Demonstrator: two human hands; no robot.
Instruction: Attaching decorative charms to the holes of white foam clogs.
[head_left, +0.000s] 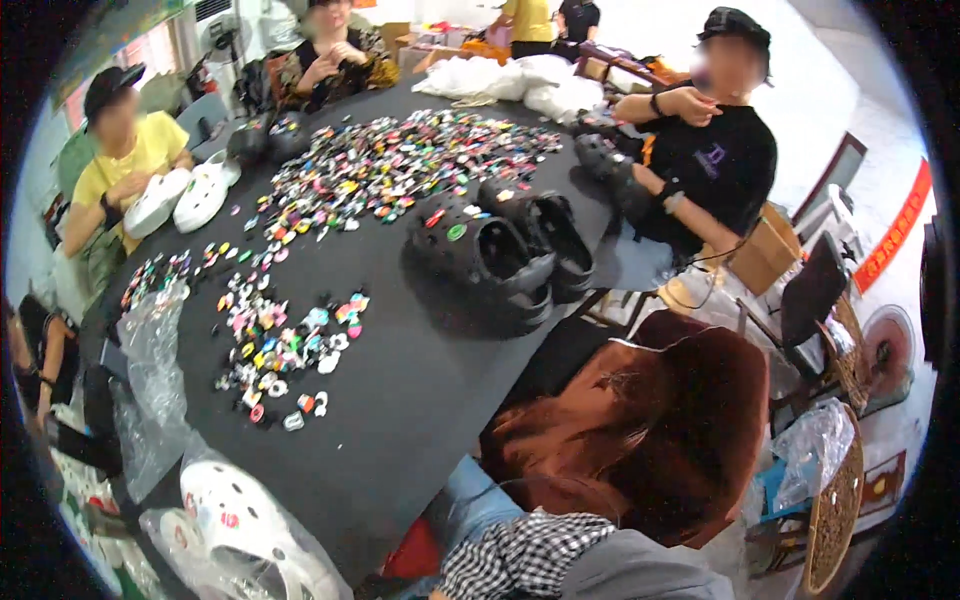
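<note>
Neither of my hands shows. A black-and-white checkered sleeve [525,555] reaches in at the lower edge, and its hand lies out of the picture. Ahead on the dark grey table [400,400] stands a pair of black clogs: the nearer clog [465,260] carries red and green charms, and the other clog [570,250] sits beside it. Left of them lies a small heap of colourful shoe charms [275,340]. A larger charm pile [400,160] spreads behind the clogs. At the lower left, a white clog [230,505] with red marks lies in clear plastic.
A person in yellow [130,160] at the left handles white clogs [200,195]. Another in black [725,150] at the right has a dark clog [610,170]. A third person [335,60] sits at the far side. Brown cloth [630,430] hangs beside the table's right edge.
</note>
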